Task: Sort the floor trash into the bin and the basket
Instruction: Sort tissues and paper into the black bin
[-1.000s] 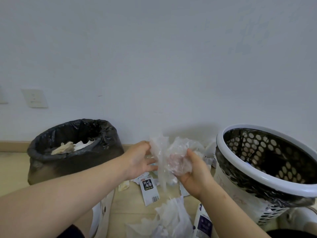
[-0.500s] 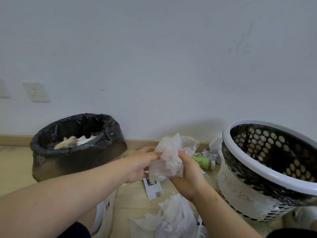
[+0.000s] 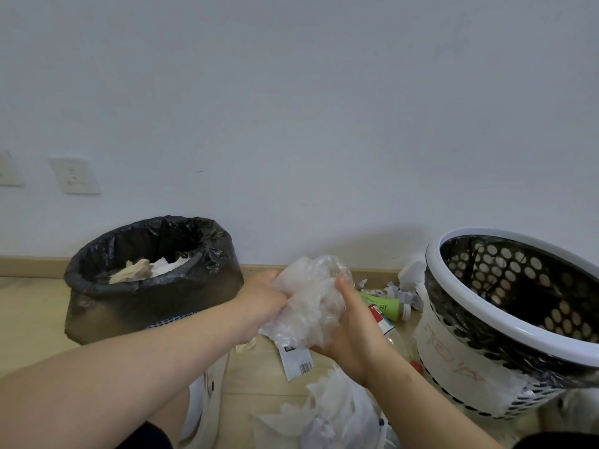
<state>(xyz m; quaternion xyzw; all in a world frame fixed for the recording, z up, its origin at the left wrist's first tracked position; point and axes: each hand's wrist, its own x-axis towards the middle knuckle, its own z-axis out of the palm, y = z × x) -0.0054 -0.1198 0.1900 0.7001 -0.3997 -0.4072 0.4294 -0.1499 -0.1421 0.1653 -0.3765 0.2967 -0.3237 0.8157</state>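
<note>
Right side of the frame: white-rimmed perforated basket [image 3: 453, 361], the biggest item, standing on the floor [image 3: 32, 319] with its mouth tipped toward me. Left of centre: bin [image 3: 146, 303] with a black liner, crumpled paper [image 3: 136, 270] lying inside. Bottom centre: white tissue heap [image 3: 337, 413] on the floor. Centre frame, between bin and basket and raised off the floor: clear plastic wad [image 3: 311, 293], the item in hand, touching neither container.

Step, as I read it: scrunching the film small before the drop. To do it well I'd squeeze from both sides until no loose tail hangs. The lower edge droops in front of the barcoded packet [image 3: 298, 362], contact unclear, and it could drag that along. Then pass it to one hand and release well over a rim, since film is light and tends to spring open. Which container it belongs in I can't say; the bin holds paper, so the basket is my guess.

Grip, left hand [image 3: 262, 303]: narrow, fingers curled into the wad's left side. Grip, right hand [image 3: 353, 332]: wrapped round the wad's right side and underside, thumb pressed against it. Neither holds anything else.

Small stuff: green bottle [image 3: 385, 304] on its side, near the basket.
</note>
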